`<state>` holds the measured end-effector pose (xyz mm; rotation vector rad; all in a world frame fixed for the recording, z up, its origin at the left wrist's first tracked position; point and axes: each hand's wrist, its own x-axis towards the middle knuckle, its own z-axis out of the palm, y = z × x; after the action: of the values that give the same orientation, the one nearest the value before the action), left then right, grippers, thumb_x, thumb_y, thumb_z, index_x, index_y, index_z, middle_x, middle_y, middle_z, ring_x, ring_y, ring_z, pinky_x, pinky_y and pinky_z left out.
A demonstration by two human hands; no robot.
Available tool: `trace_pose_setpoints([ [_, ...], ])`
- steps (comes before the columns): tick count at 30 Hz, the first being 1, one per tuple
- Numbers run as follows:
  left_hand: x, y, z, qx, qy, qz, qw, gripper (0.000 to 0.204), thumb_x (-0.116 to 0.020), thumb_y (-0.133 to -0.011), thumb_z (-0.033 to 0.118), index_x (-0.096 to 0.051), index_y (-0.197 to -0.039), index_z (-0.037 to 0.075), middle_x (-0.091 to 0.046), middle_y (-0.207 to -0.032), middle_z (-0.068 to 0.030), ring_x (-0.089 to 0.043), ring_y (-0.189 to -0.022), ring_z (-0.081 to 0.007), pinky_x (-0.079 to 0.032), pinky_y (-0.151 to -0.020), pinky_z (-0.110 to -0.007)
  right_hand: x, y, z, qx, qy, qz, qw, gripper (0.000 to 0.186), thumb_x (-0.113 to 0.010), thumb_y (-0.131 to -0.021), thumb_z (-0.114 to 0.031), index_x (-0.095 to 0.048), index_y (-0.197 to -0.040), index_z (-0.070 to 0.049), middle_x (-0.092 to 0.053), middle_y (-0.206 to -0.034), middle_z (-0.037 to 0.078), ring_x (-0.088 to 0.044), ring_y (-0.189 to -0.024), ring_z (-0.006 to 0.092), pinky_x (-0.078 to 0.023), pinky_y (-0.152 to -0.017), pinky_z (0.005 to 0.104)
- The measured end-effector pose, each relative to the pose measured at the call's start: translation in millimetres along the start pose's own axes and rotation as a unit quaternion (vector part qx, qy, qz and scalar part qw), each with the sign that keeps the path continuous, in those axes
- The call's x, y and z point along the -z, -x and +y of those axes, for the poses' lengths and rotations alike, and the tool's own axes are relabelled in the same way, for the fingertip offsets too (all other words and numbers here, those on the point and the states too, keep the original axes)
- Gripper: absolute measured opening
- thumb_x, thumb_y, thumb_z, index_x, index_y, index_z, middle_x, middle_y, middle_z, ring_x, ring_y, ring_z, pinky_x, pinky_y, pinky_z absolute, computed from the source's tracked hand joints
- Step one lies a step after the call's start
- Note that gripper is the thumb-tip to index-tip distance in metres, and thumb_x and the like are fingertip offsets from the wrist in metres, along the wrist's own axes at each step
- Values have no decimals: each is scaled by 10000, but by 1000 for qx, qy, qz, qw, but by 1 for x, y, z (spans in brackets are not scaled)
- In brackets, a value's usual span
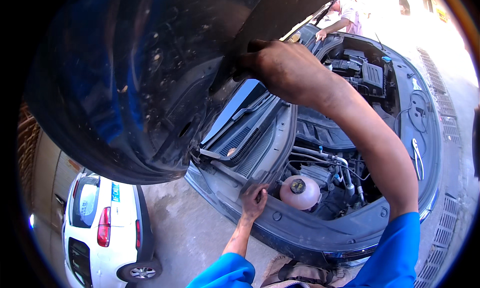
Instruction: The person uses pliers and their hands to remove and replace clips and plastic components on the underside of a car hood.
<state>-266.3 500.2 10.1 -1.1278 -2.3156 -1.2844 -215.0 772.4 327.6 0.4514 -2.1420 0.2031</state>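
Note:
A dark car hood [125, 88] stands raised over the left of the view. My right hand [285, 68] is up at its edge, with the fingers curled round the rim and partly in shadow. Lower down, my left hand [254, 200] is closed on the end of a black trim strip [257, 183] where the cowl meets the fender. Right of that hand sits a pinkish coolant tank [300, 193] with a black cap. Beneath the windshield runs the black cowl panel [257, 150], with slotted grilles.
Metal pliers [418, 158] and a thin dark cable [417, 113] lie on the front panel of the engine bay. Across the car, another person's hand [321, 35] rests near the far fender. A white car [102, 223] is parked behind on the left. Floor grates [445, 223] run along the right.

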Motion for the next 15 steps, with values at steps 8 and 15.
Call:
trace_pose_setpoints([
  [8,6,-1,11,13,-12,-19,1000,118,-639,-875,83,-700,-970,46,-618,-782,-73,-522,-584,-176,-426,-549,-291,-5,-11,-2,33,-31,-5,999,197,-539,-852,36,-706,-940,-24,-680,-993,201,-688,-911,348,-569,-803,390],
  [15,3,-5,12,-29,-23,-18,999,123,-645,-835,46,-699,-946,48,-674,-847,-105,-639,-736,-264,-512,-665,-335,-3,-13,-18,12,42,-41,998,136,-587,-843,-23,-695,-924,-30,-677,-1004,227,-694,-935,340,-533,-896,460],
])
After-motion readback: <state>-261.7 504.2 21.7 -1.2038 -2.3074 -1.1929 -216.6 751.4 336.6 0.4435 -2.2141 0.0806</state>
